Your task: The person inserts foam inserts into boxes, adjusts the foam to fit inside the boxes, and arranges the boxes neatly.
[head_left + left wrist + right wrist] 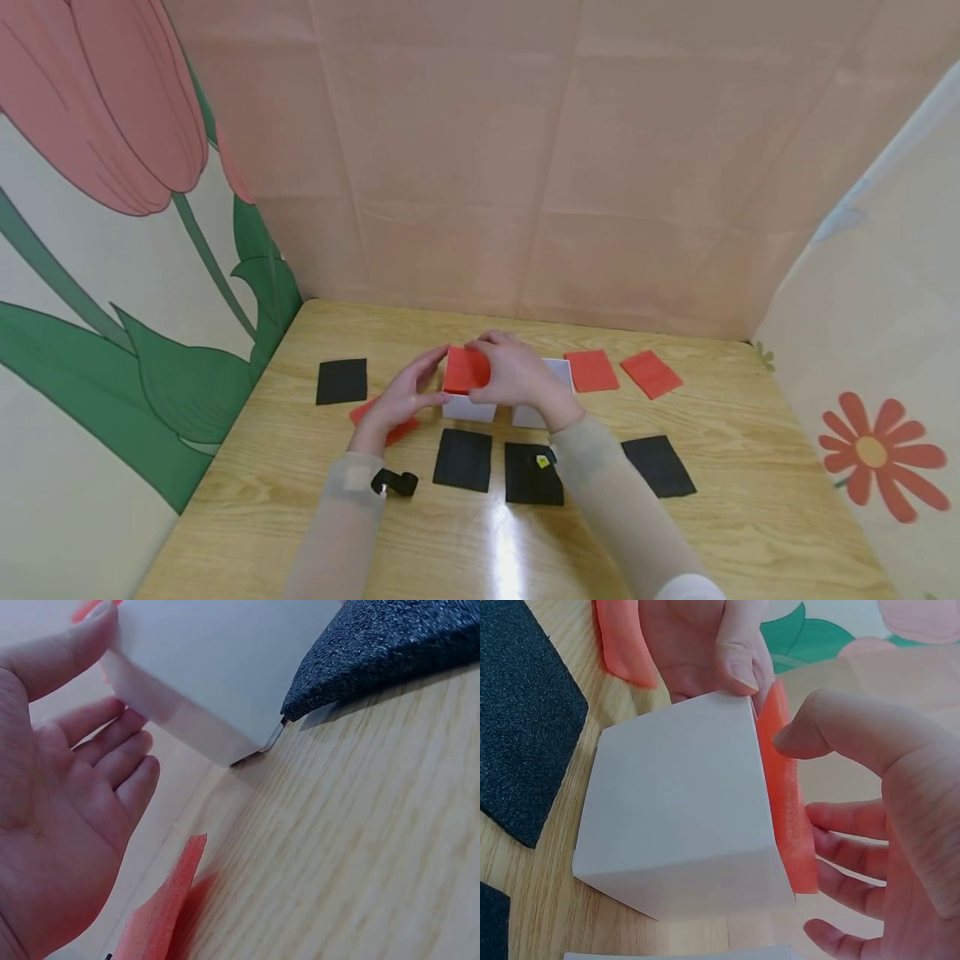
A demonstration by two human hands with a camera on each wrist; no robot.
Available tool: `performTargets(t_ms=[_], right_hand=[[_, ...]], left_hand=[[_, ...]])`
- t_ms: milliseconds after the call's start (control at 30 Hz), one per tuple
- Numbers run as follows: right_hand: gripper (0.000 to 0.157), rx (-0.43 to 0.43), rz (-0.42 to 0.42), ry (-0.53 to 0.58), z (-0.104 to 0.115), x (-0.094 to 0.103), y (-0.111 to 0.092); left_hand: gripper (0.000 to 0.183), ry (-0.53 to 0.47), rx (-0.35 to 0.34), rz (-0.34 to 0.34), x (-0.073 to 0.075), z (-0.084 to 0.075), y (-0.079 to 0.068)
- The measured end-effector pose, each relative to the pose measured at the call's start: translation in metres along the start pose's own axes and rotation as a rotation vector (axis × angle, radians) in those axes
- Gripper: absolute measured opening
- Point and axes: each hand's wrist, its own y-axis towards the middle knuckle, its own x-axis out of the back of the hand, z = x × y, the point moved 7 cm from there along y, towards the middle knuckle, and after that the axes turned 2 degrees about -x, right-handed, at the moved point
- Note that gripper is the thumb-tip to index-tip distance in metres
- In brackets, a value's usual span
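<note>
A red foam square lies over the top of a white box near the middle of the table. My left hand holds this box at its left side; in the right wrist view its thumb rests on the box's top edge. From the right, my right hand pinches the foam square, thumb at its near edge and fingers along its outer face. A second white box stands just to the right, partly hidden by my right hand. Under my left wrist lies another red foam square.
Black foam squares lie in front of the boxes, at the far left and beside my right forearm. Two red foam squares lie at the back right. A pink cloth wall borders the wooden table's back edge.
</note>
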Motion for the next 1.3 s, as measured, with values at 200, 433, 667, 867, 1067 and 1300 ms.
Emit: performTargets(t_ms=[200, 433, 667, 867, 1067, 1300], right_hand=[[0.084, -0.018, 0.031, 0.0, 0.0, -0.002, 0.002], [0.084, -0.009, 0.088, 0.033, -0.002, 0.0, 0.006], [0.083, 0.004, 0.136, 0.06, -0.005, -0.001, 0.007], [0.084, 0.007, 0.111, 0.054, -0.005, -0.006, 0.007], [0.071, 0.015, 0.023, 0.018, 0.001, -0.009, 0.008], [0.07, 0.011, 0.002, -0.027, 0.011, -0.014, 0.01]], left_hand=[[0.089, -0.007, 0.002, 0.004, -0.001, 0.0, 0.001], [0.09, -0.012, 0.003, 0.003, -0.001, -0.001, 0.002], [0.09, -0.002, -0.001, 0.0, 0.0, -0.002, 0.003], [0.089, 0.006, -0.011, 0.001, -0.001, 0.002, 0.001], [0.088, -0.003, -0.05, 0.013, -0.003, 0.002, 0.001], [0.088, -0.016, -0.048, 0.011, -0.002, 0.0, 0.003]])
